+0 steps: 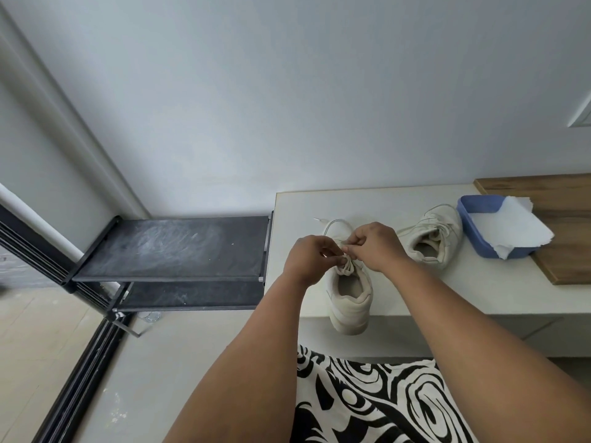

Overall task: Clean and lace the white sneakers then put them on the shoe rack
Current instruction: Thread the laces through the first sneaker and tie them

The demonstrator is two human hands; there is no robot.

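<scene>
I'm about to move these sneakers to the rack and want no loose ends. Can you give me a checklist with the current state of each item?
1. Near sneaker laced: not ok, left hand and right hand pinch its lace.
2. Far sneaker tied: cannot tell.
3. Near sneaker steady: not ok, heel overhangs the bench.
4. Shoe rack top shelf clean: not ok, whitish smears.
5. Blue tray clear of sneakers: ok.

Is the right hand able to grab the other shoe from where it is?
Probably yes. The second sneaker lies just beside the right hand with nothing between, but that hand is busy pinching the lace.
</scene>
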